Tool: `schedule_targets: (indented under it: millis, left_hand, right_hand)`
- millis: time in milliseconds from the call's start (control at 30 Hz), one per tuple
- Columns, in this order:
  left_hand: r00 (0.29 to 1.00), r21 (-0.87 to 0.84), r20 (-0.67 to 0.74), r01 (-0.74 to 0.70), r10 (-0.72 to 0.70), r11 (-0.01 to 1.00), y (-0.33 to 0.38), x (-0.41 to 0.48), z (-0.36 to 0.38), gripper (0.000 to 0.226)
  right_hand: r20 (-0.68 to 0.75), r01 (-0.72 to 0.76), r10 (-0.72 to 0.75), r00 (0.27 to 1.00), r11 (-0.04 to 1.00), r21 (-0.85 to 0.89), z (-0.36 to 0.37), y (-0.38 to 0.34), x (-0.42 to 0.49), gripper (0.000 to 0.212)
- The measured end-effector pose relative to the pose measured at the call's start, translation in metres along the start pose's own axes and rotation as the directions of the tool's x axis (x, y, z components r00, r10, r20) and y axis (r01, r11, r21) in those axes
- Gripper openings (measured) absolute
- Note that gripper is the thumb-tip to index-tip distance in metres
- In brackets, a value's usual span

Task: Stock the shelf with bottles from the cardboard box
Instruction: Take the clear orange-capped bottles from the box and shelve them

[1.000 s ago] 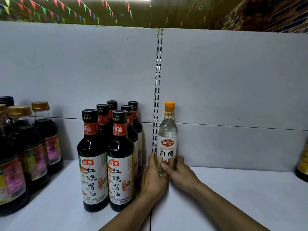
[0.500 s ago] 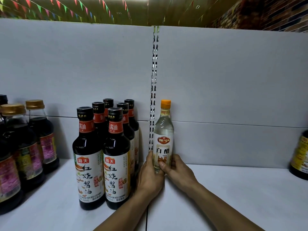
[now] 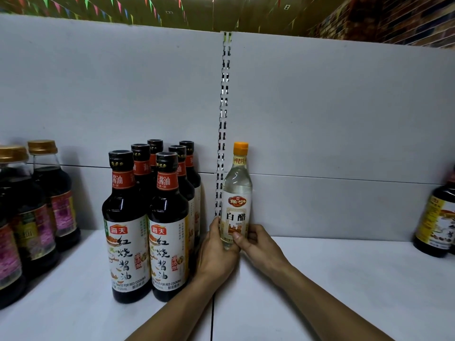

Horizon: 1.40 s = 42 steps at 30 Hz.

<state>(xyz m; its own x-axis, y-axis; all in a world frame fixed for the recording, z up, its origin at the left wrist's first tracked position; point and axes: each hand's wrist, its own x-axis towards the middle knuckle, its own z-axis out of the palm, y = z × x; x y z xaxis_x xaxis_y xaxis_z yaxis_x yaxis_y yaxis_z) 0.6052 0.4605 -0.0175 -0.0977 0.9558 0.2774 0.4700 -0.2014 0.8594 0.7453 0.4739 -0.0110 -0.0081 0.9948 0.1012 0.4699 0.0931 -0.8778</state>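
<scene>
The left hand point(image 3: 214, 257) and right hand point(image 3: 262, 249) are bare, with slim, uncovered forearms point(image 3: 320, 291) running back behind both wrists.

We face pale grey back panels point(image 3: 98, 94), two side by side, split by a slotted metal upright point(image 3: 223, 114), with a horizontal seam running across them low down. Above their top edge we see a dim golden-brown ceiling point(image 3: 221, 13) strung with lines of coloured pennants point(image 3: 97, 9), and a patterned brick wall point(image 3: 394, 18) at upper right.
</scene>
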Motion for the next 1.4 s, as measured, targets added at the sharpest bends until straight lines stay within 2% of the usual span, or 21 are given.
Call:
schedule_targets:
  millis: [200,367,567,700,800,933,1000,1133,1300,1400]
  left_hand:
    - [1.000,-0.010,0.007,0.025,-0.025,1.000,0.001,0.001,-0.002,0.076]
    - [0.997,-0.024,0.044,0.057,-0.056,0.998,0.007,-0.006,-0.008,0.071]
    - [0.982,0.026,0.155,0.106,-0.109,0.994,0.016,-0.018,-0.018,0.088]
    - [0.971,0.001,0.196,0.137,-0.135,0.991,0.010,-0.027,-0.022,0.080]
    - [0.968,-0.058,0.220,0.140,-0.124,0.988,-0.007,-0.027,-0.020,0.097]
    - [0.964,-0.061,0.261,0.073,-0.055,0.995,-0.003,-0.042,-0.033,0.105]
    - [0.945,-0.069,0.325,0.069,-0.043,0.995,0.014,-0.056,-0.046,0.102]
    - [0.874,-0.101,0.485,0.083,-0.024,0.991,0.039,-0.078,-0.052,0.077]
    - [0.821,-0.251,0.566,0.085,0.075,0.964,0.075,-0.108,-0.048,0.076]
    - [0.776,-0.329,0.609,0.060,0.163,0.942,0.099,-0.133,-0.040,0.075]
  right_hand:
    - [0.003,0.003,-0.003,1.000,1.000,-0.006,0.000,-0.005,-0.005,0.082]
    - [0.027,-0.017,0.018,0.999,0.998,-0.062,-0.002,-0.015,-0.015,0.066]
    - [0.100,-0.057,0.069,0.993,0.990,-0.125,-0.010,-0.028,-0.042,0.080]
    - [0.106,-0.075,0.088,0.990,0.990,-0.115,-0.006,-0.032,-0.056,0.088]
    - [0.068,-0.095,0.104,0.992,0.988,-0.125,-0.004,-0.039,-0.067,0.094]
    - [0.044,-0.108,0.119,0.992,0.977,-0.185,-0.007,-0.053,-0.095,0.088]
    - [0.010,-0.099,0.103,0.995,0.975,-0.198,-0.008,-0.059,-0.112,0.081]
    - [-0.123,-0.107,0.083,0.989,0.974,-0.201,-0.012,-0.066,-0.147,0.066]
    - [-0.292,-0.102,0.069,0.954,0.990,-0.099,-0.030,-0.074,-0.197,0.050]
    - [-0.412,-0.103,0.073,0.908,0.993,-0.051,-0.046,-0.075,-0.230,0.045]
